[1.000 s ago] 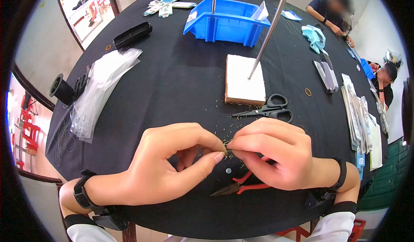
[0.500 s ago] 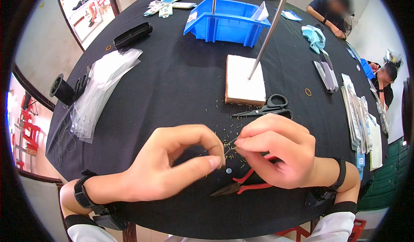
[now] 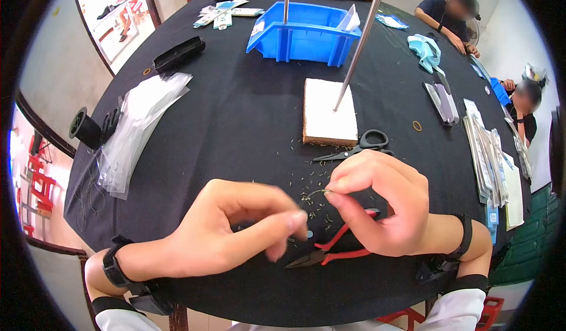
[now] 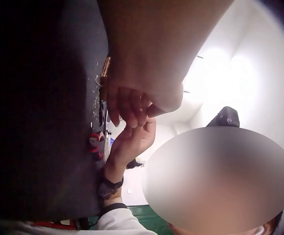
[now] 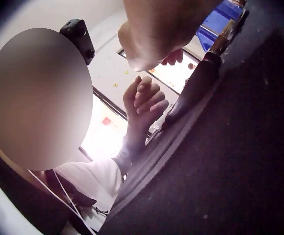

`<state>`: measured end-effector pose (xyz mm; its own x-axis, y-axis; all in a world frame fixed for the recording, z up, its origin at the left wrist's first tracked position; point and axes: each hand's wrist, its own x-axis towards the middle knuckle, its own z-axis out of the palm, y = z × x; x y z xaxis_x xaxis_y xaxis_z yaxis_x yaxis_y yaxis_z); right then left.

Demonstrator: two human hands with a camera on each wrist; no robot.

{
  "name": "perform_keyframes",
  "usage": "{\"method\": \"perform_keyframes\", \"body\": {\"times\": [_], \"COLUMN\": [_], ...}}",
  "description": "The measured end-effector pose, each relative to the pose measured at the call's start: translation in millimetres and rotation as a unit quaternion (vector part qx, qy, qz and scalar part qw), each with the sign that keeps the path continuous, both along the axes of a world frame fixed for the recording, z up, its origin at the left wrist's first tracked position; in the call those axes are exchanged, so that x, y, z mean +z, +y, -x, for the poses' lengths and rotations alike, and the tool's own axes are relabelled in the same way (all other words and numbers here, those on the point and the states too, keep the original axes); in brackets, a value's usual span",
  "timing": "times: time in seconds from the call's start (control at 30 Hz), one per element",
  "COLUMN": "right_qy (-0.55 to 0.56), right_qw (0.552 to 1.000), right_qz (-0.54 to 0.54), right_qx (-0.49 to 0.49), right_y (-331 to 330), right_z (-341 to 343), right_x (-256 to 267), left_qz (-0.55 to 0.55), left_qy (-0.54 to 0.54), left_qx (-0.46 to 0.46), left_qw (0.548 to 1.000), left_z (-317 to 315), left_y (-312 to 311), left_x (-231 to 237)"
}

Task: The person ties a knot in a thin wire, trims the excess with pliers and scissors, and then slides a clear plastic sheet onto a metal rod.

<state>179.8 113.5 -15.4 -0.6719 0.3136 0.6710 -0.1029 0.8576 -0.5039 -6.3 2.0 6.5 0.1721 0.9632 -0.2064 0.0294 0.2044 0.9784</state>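
Note:
In the head view my right hand [image 3: 383, 204] pinches a thin greenish strand [image 3: 316, 192] between thumb and forefinger, its free end pointing left. My left hand [image 3: 236, 228], slightly blurred, is just left of it, apart from the strand, fingers loosely bent and nothing visible in them. Small clippings [image 3: 320, 208] are scattered on the black cloth between the hands. Red-handled pliers [image 3: 330, 256] lie below, partly under my right hand. Black scissors [image 3: 354, 153] lie above that hand. Both hands show in the left wrist view, the left [image 4: 142, 88] nearer the camera.
A white-topped block [image 3: 330, 110] with a metal rod stands ahead, a blue bin [image 3: 306, 39] behind it. Clear plastic bags [image 3: 138, 130] and a black spool [image 3: 85, 129] lie left. A stapler [image 3: 442, 102] and stacked packets [image 3: 483, 154] lie right. Other people sit at the far side.
The left hand has let go of the strand and moved slightly left and down. The right hand still pinches it. The head view has shifted slightly.

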Motion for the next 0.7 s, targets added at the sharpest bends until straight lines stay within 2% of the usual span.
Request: {"method": "perform_keyframes", "body": {"times": [0.07, 0.13, 0.17, 0.27, 0.37, 0.7], "right_qy": [-0.012, -0.028, -0.036, -0.058, -0.030, -0.043], "right_qw": [0.999, 0.996, 0.994, 0.995, 0.997, 0.997], "right_qz": [0.050, 0.087, 0.104, 0.068, 0.066, 0.053], "right_qx": [0.016, 0.017, 0.017, 0.038, 0.031, 0.036], "right_y": [-0.4, -4.0, -5.2, -3.4, -9.0, -9.7], "right_z": [-0.7, -1.0, -1.0, -3.1, 1.2, 1.1], "right_x": [-0.7, -0.3, 0.3, 2.0, -0.3, -2.8], "left_qz": [-0.139, -0.295, -0.278, -0.273, -0.295, -0.311], "left_qy": [0.071, 0.162, 0.160, 0.153, 0.176, 0.188], "left_qx": [0.039, 0.064, 0.063, 0.047, 0.042, 0.047], "left_qw": [0.987, 0.939, 0.945, 0.949, 0.938, 0.931], "left_z": [-0.7, 1.5, 1.8, -1.7, -1.1, -2.2], "left_y": [4.7, 9.2, 7.8, 6.2, 6.9, 6.3], "left_x": [-13.6, -22.1, -21.1, -17.6, -18.3, -21.7]}}
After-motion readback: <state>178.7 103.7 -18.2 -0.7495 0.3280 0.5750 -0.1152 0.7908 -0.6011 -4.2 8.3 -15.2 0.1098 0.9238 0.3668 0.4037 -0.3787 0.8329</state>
